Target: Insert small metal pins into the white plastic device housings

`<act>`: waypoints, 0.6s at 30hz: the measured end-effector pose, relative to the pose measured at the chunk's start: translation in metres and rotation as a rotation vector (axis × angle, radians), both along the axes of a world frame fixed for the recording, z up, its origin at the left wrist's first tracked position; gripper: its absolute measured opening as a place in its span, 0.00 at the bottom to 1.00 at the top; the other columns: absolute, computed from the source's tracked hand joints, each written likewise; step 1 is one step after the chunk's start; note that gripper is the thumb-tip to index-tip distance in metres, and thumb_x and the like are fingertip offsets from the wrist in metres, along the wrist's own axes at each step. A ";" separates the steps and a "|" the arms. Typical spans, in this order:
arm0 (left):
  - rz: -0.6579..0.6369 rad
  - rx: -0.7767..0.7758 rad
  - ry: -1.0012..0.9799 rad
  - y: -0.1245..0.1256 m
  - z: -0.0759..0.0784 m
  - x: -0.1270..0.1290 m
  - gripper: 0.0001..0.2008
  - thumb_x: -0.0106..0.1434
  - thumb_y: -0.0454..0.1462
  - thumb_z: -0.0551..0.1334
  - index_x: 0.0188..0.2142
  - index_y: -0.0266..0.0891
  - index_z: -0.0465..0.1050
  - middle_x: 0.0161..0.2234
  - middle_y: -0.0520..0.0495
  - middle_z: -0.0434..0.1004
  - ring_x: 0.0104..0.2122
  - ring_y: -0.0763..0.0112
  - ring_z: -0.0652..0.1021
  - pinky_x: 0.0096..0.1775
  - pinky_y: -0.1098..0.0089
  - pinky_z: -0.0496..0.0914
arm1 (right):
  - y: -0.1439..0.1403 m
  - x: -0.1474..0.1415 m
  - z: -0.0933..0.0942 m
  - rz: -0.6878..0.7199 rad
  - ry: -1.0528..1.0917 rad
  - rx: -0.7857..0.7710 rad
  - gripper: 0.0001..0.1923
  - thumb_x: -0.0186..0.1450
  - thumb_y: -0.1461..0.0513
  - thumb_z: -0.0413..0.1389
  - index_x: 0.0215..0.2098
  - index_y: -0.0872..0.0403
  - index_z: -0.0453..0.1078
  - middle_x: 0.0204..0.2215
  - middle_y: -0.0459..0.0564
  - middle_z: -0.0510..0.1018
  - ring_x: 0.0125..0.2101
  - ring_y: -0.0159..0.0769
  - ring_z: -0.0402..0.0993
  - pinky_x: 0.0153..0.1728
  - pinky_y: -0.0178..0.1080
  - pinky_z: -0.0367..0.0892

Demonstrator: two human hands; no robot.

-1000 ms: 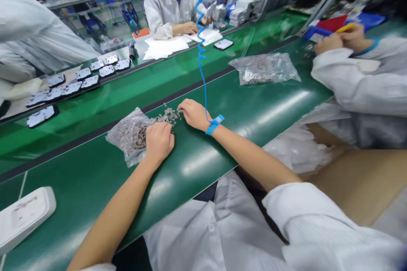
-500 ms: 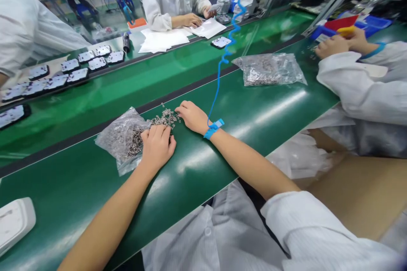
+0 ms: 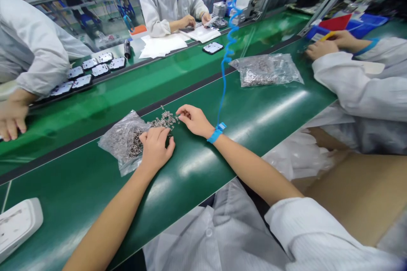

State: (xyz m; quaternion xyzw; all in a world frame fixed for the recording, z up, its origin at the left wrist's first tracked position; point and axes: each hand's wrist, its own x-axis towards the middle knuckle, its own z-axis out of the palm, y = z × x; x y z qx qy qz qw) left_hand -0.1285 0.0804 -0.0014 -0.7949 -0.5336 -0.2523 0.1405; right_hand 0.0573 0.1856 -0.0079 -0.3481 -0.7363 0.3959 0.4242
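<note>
A clear plastic bag (image 3: 119, 142) of tiny metal parts lies on the green belt (image 3: 260, 108). A loose pile of the same small parts (image 3: 163, 119) is spilled at its mouth. My left hand (image 3: 155, 149) rests palm down on the bag's open end, fingers slightly spread over the parts. My right hand (image 3: 193, 119) sits at the right edge of the pile, fingertips curled in as if pinching a part; whether it holds one is too small to tell. A blue wrist strap (image 3: 216, 132) with a coiled blue cord (image 3: 229, 46) is on my right wrist.
A second bag of parts (image 3: 265, 70) lies farther right on the belt. A white device (image 3: 17, 226) sits at the lower left. Dark trays with boards (image 3: 92, 70) line the far side. Co-workers in white coats work opposite, at the left (image 3: 12, 114) and at the right (image 3: 318, 48).
My right hand's fingertips have lifted and curled at the pile's edge. My left hand stays on the bag. A co-worker's hand has come into view at the left edge.
</note>
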 end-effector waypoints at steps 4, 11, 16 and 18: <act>0.004 0.080 -0.110 0.000 -0.004 -0.001 0.14 0.72 0.41 0.61 0.53 0.38 0.68 0.47 0.40 0.80 0.47 0.56 0.78 0.46 0.58 0.58 | -0.023 -0.014 0.002 0.190 0.289 -0.232 0.07 0.66 0.62 0.57 0.42 0.54 0.70 0.36 0.47 0.76 0.37 0.33 0.73 0.42 0.39 0.70; -0.058 0.150 -0.150 0.004 -0.011 -0.006 0.08 0.73 0.39 0.60 0.48 0.38 0.70 0.39 0.44 0.81 0.38 0.62 0.78 0.42 0.61 0.59 | -0.041 -0.032 -0.001 0.252 0.396 -0.399 0.07 0.63 0.61 0.60 0.38 0.53 0.69 0.33 0.45 0.75 0.34 0.32 0.73 0.38 0.38 0.72; -0.060 0.133 -0.155 0.004 -0.012 -0.008 0.07 0.74 0.40 0.59 0.45 0.39 0.72 0.38 0.44 0.81 0.38 0.63 0.78 0.42 0.61 0.59 | -0.041 -0.031 -0.003 0.239 0.399 -0.440 0.08 0.62 0.60 0.62 0.38 0.54 0.69 0.32 0.44 0.75 0.33 0.31 0.73 0.38 0.38 0.73; -0.062 0.157 -0.150 0.005 -0.011 -0.008 0.07 0.74 0.40 0.60 0.45 0.39 0.73 0.38 0.45 0.81 0.38 0.63 0.78 0.42 0.60 0.59 | -0.041 -0.032 -0.004 0.234 0.400 -0.418 0.09 0.63 0.59 0.62 0.37 0.54 0.69 0.32 0.44 0.75 0.33 0.31 0.73 0.38 0.37 0.72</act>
